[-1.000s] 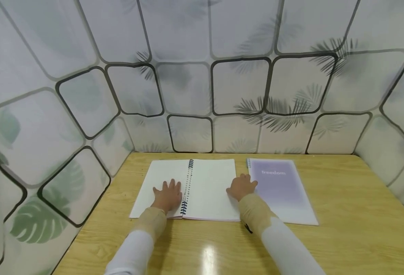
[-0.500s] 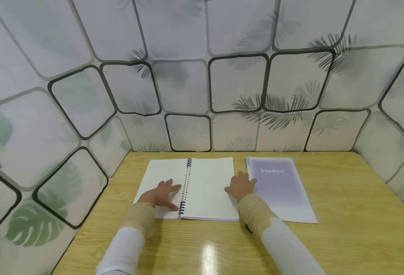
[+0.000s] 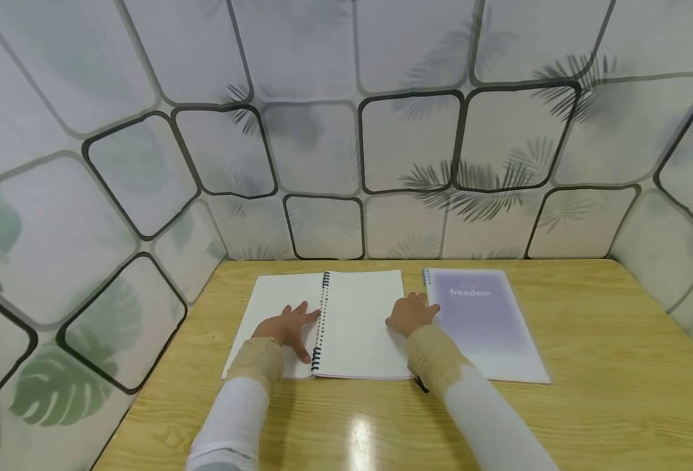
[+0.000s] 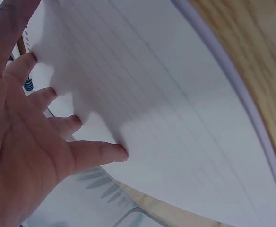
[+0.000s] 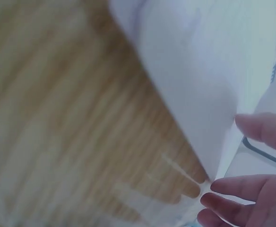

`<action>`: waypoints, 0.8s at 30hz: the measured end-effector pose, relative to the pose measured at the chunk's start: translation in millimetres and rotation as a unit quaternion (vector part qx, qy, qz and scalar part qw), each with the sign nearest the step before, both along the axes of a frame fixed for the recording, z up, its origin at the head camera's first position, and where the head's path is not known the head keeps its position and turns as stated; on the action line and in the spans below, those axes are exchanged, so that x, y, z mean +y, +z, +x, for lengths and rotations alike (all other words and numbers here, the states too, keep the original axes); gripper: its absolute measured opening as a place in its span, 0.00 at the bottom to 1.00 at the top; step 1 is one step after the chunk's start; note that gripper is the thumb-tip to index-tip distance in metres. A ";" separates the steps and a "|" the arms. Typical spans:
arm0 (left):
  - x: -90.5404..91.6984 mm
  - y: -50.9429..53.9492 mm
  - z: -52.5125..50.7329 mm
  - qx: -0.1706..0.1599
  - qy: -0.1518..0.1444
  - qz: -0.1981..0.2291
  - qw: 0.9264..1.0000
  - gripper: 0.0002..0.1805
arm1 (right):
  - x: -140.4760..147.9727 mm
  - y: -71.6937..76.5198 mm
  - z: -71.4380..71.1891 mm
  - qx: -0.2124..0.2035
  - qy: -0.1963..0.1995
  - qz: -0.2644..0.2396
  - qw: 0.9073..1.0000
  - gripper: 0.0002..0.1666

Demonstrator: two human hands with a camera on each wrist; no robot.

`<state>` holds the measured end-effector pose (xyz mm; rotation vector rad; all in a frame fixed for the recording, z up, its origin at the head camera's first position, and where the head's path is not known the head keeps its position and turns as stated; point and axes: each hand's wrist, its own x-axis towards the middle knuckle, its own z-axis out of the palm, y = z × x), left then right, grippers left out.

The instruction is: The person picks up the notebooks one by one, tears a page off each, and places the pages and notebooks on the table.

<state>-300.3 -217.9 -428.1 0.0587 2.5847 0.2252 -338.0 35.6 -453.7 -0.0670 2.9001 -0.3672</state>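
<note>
An open spiral notebook [image 3: 362, 327] with lined white pages lies on the table. The left hand [image 3: 287, 329] rests spread on its left page, beside the black coil; in the left wrist view the fingertips of that hand [image 4: 34, 137] touch the lined paper [image 4: 176, 123]. At the right page's outer edge is the right hand [image 3: 409, 314], its thumb on the page side. The right wrist view shows the right hand [image 5: 251, 175] with fingers apart at the paper's edge [image 5: 190, 80]. A closed purple notebook [image 3: 481, 327] marked "freedom" lies just right of that hand.
The wooden table [image 3: 605, 366] extends right of the purple notebook and in front of both notebooks. A patterned curtain or wall covering [image 3: 322, 150] rises behind the table and along both sides.
Compared with half a second ago, the left hand has moved slightly right and up toward the coil; a second ago its fingers pointed more away from the person. The right hand has barely moved.
</note>
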 end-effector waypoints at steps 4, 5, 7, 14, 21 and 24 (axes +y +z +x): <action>-1.0 0.1 -1.4 -0.004 0.010 0.009 1.000 0.58 | -1.1 -4.5 -3.6 -0.001 -0.006 -0.001 1.000 0.27; -1.0 0.0 -1.5 -0.004 0.010 0.011 1.000 0.58 | -0.9 -6.2 -4.4 0.001 -0.007 -0.003 1.000 0.30; -1.0 -0.5 -1.4 -0.005 0.010 0.012 1.000 0.58 | 0.0 -10.1 -6.3 0.006 0.008 -0.013 1.000 0.36; -0.2 -1.6 -1.6 -0.007 0.007 0.007 1.000 0.58 | 0.8 -21.6 -12.5 -0.020 0.097 -0.034 0.995 0.62; -0.7 -1.0 -1.8 -0.011 0.011 0.004 1.000 0.59 | -3.1 -17.4 -11.6 -0.023 0.090 -0.020 0.995 0.63; -1.5 0.2 -2.0 -0.011 0.009 0.006 1.000 0.59 | -5.7 -12.1 -8.0 -0.022 0.095 -0.028 0.995 0.62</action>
